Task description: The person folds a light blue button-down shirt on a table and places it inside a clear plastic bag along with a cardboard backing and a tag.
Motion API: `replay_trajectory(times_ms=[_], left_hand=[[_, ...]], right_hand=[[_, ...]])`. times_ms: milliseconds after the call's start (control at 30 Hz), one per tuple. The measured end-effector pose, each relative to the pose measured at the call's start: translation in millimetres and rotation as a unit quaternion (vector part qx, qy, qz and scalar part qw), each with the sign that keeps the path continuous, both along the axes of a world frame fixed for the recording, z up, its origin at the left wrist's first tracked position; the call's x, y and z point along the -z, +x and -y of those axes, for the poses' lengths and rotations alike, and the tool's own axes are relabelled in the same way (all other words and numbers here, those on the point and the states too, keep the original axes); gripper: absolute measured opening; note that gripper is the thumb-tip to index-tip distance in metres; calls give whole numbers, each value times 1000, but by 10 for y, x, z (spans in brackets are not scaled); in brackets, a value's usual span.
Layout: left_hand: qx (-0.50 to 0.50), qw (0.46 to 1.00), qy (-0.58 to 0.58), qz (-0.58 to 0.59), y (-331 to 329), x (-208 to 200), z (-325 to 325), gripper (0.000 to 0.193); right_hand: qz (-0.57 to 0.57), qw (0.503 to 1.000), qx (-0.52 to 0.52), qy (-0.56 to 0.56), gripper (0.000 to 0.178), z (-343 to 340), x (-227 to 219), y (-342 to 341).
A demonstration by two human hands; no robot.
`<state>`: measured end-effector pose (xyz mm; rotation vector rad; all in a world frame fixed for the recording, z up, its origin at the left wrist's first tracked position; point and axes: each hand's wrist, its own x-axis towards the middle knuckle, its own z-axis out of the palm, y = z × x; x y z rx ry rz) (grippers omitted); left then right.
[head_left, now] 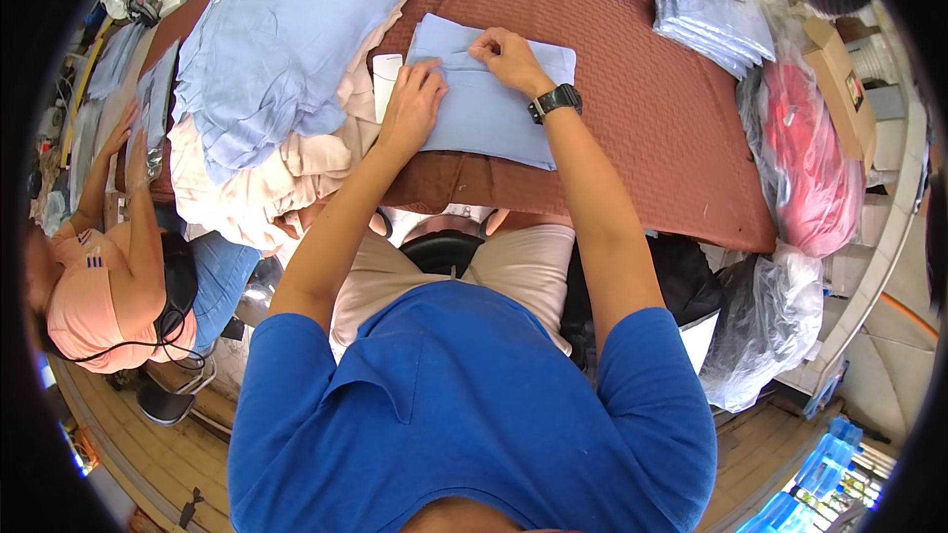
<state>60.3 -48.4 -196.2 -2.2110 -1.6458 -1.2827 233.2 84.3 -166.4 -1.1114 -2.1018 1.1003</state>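
A folded light blue shirt [484, 123] lies flat on the brown quilted cloth in front of me. My left hand [415, 99] rests on its left edge, fingers stretched out and a little bent, holding nothing. Over the shirt's upper part, my right hand [504, 51] is closed in a pinch with its fingertips at the fabric. What sits between those fingertips, if anything, is too small to make out. A white card [386, 79] sticks out beside the shirt, next to my left hand. A black watch [555, 102] is on my right wrist.
Unfolded blue shirts [286, 49] and beige cloth [296, 178] are heaped on the left. Bagged folded shirts [713, 25] are stacked at the far right, near a pink bundle in plastic [810, 158] and a cardboard box [839, 89]. At left, another person [109, 286] handles packaged shirts.
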Motion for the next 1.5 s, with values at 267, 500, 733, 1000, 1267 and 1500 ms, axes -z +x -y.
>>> replay_trajectory(times_ms=[267, 500, 733, 1000, 1267, 1500], left_hand=[[-23, 990, -118, -69, 45, -104, 2, 23], [60, 997, -30, -29, 21, -198, -210, 12], [65, 996, -52, -34, -87, -101, -182, 15], [53, 995, -21, -80, 41, -154, -264, 13], [71, 997, -35, -19, -52, -84, -43, 6], [16, 998, -56, -7, 100, -268, -200, 22]], right_hand=[[59, 973, 34, 219, 13, -19, 326, -39], [-11, 998, 6, 68, 17, -169, 345, 30], [-12, 999, 18, 24, 18, -125, 284, 15], [-20, 1000, 3, -9, 20, -212, 311, 15], [18, 982, 27, 185, 14, -78, 397, 2], [43, 966, 51, 250, 10, 73, 347, -54]])
